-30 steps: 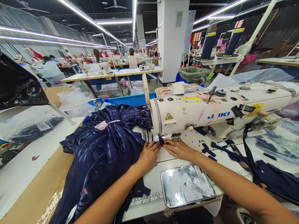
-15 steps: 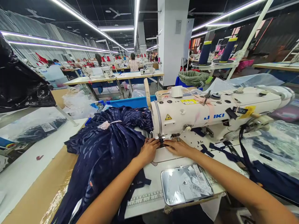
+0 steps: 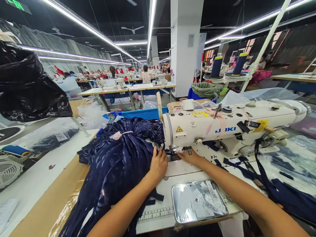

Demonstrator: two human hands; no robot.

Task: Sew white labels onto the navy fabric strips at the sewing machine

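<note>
A cream Juki sewing machine (image 3: 222, 126) stands across the table in front of me. A heap of dark navy patterned fabric (image 3: 116, 164) lies to its left, tied with a pale strip on top. My left hand (image 3: 158, 163) rests on the edge of that fabric just left of the needle area (image 3: 174, 153), fingers together and pressing down. My right hand (image 3: 189, 157) lies flat on the machine bed right of the needle, fingertips at the presser foot. Whether either hand pinches a small piece is hidden.
A shiny metal tray (image 3: 198, 200) of white labels sits near the table's front edge. Navy strips and scraps (image 3: 271, 184) trail to the right. A black plastic bag (image 3: 27, 89) hangs at left. Two thread cones (image 3: 216, 67) stand behind. Other people work at distant tables (image 3: 148, 86).
My left hand has slid forward and up along the fabric toward the needle. The right hand stays at the presser foot. My head has tilted, shifting the whole scene slightly lower.
</note>
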